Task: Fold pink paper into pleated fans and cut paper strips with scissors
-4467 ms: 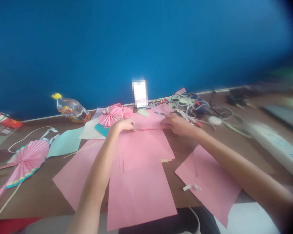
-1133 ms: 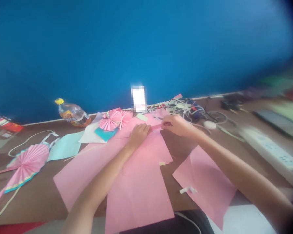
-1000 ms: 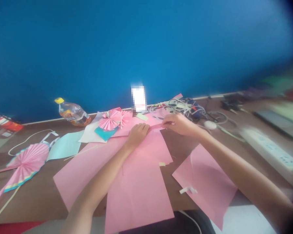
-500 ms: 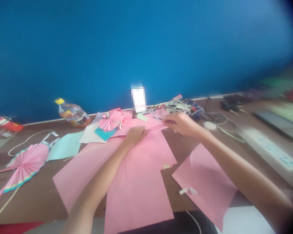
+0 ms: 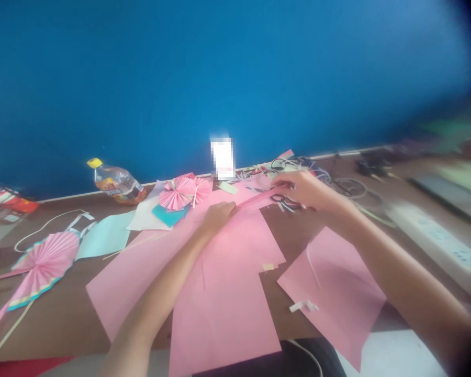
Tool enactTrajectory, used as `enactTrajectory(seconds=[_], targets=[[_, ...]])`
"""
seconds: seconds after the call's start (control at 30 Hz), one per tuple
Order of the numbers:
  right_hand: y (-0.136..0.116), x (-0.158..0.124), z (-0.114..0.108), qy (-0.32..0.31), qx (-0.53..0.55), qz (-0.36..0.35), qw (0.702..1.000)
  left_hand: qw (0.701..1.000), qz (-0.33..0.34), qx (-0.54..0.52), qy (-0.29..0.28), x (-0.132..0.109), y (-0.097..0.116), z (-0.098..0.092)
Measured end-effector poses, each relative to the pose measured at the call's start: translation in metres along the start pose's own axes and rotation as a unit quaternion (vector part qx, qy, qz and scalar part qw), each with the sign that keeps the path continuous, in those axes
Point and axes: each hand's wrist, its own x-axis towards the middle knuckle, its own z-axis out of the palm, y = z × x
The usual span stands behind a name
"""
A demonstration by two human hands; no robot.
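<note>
Between my two hands stretches a narrow pink paper strip (image 5: 257,199), slanting up to the right. My left hand (image 5: 220,214) is closed at its lower end, resting over large pink paper sheets (image 5: 227,293). Pinched in my right hand (image 5: 298,187) is the strip's upper end, raised a little over the table. Dark looped things lie just under that hand, too blurred to name. Left of my hands sits a pleated pink paper rosette (image 5: 177,192), beside a teal paper piece (image 5: 168,214).
A pleated pink fan (image 5: 47,259) lies at the left near a pale blue sheet (image 5: 105,235). A bottle with a yellow cap (image 5: 120,183) leans by the blue wall. Tangled cables (image 5: 317,175), a power strip (image 5: 432,235) and another pink sheet (image 5: 329,288) are at the right.
My right hand has moved right and slightly up, drawing the pink strip's end with it. My left hand has hardly moved.
</note>
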Motion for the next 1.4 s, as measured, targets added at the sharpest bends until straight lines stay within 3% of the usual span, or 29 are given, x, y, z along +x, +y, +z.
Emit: enactTrajectory(seconds=[0.23, 0.43, 0.53, 0.67, 0.77, 1.07, 1.4], targets=[[0.001, -0.002, -0.004, -0.023, -0.010, 0.038, 0.999, 0.999, 0.011, 0.038, 0.002, 0.001, -0.001, 0.006], [0.000, -0.001, -0.004, -0.003, -0.030, -0.033, 0.999, 0.987, 0.117, 0.053, 0.098, 0.003, 0.002, 0.008], [-0.004, -0.002, -0.005, 0.000, -0.034, -0.066, 0.997, 0.987, 0.102, 0.026, 0.124, 0.003, 0.011, 0.009], [-0.008, -0.003, -0.003, -0.011, -0.039, -0.111, 0.993, 0.992, 0.018, -0.048, 0.116, 0.002, 0.017, 0.011], [-0.006, -0.003, -0.001, -0.007, -0.048, -0.122, 0.991, 0.992, -0.004, -0.079, 0.103, 0.002, 0.015, 0.011], [0.005, -0.001, -0.005, 0.013, -0.049, -0.105, 0.993, 0.997, 0.050, -0.054, 0.036, 0.001, 0.007, 0.017], [0.015, 0.003, -0.012, 0.080, 0.002, -0.057, 0.995, 0.990, 0.067, -0.099, 0.076, 0.002, 0.008, 0.017]])
